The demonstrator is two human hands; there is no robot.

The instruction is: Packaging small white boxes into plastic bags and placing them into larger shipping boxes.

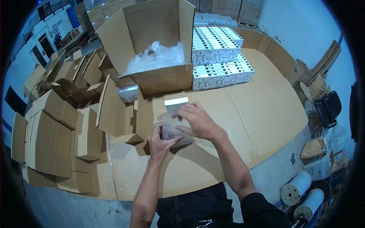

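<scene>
L hand (pixel 160 142) pinches translucent bag (pixel 173 128) over tabletop (pixel 243 114), right of open carton (pixel 122 123). R hand (pixel 198 121) part-curled at bag's far end; grip can't tell. White box (pixel 176 102) just beyond. Step: prob. bagging; next calls for steady L grip.

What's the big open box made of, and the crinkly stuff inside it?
The big open box looks like matte cardboard: it's plain brown with flat, stiff sides. The crinkly stuff is probably thin, shiny plastic, maybe bags or wrap, because it's see-through and wrinkled, with bright glints.
</scene>
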